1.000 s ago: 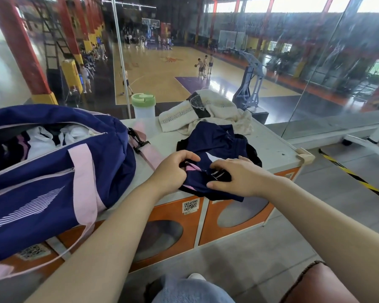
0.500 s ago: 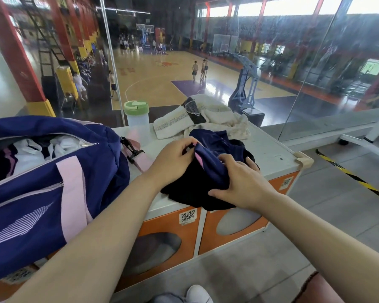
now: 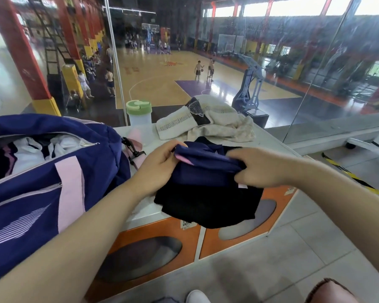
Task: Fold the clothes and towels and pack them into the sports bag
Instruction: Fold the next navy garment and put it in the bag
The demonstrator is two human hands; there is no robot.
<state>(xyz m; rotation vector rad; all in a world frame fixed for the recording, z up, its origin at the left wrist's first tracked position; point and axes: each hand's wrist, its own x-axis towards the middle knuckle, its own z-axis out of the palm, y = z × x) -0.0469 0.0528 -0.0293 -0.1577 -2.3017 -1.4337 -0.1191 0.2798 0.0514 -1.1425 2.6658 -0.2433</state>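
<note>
Hands (image 3: 160,166) (image 3: 258,169) apparently both gripping navy garment (image 3: 204,171).

Green-lidded bottle (image 3: 139,115) on white counter (image 3: 269,142)

Held up over the front edge of the white counter top (image 3: 269,145): a navy garment (image 3: 202,171) with pink trim, bunched and half folded, black fabric hanging below. Further back, crumpled on the counter, a cream towel (image 3: 210,127) (dark patch on top). At left, a navy-and-pink sports bag (image 3: 53,171), unzipped, white and dark clothes (image 3: 29,152) already stuffed inside.
</note>
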